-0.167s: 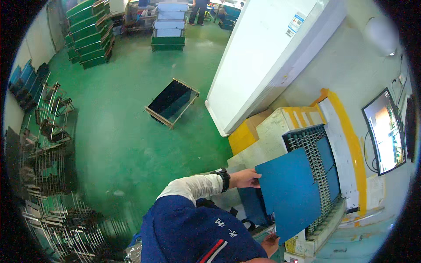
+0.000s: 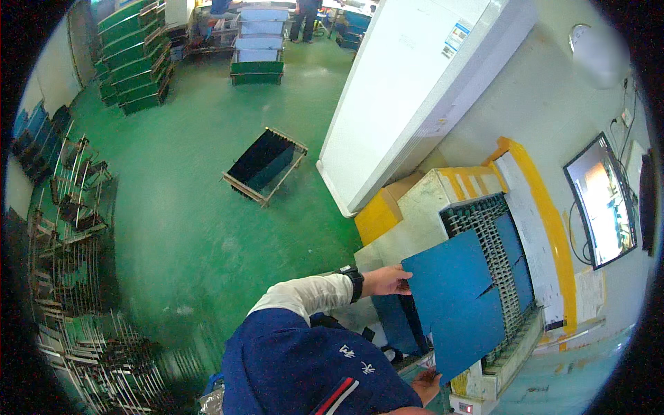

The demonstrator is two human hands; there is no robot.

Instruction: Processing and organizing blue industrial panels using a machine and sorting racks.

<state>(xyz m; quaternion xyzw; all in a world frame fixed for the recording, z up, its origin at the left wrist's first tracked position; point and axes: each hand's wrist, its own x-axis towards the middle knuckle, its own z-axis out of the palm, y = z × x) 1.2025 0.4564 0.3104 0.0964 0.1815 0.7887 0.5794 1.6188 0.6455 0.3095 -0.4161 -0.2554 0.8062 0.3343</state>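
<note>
Evidently, little has shifted in the last fraction of a second: your view has swung slightly, and the flat, rigid-looking blue panel (image 2: 449, 311) now appears marginally further over the dark metal roller bed (image 2: 474, 218). A dark slit (image 2: 487, 292) at its right-hand side shows more clearly than it did; whether this is a notch or a gap between two sheets cannot be determined. In my judgement the panel remains supported by you, with neither hand released.

Your left hand (image 2: 389, 280) has its fingers closed to about the panel's thickness, pinching the left edge near the upper corner. Your right hand (image 2: 427, 386) grips the lowest corner, its fingers likewise drawn together on the sheet, though their underside is hidden.

The panel lies tilted across the near-left edge of the roller bed, covering much of it. Further blue sheets (image 2: 512, 242) rest along the bed's right edge. A white housing with yellow tape (image 2: 408, 232) adjoins its upper-left corner. Beneath your left hand stands a dark blue upright sheet (image 2: 398, 325), apart from your fingers.
</note>
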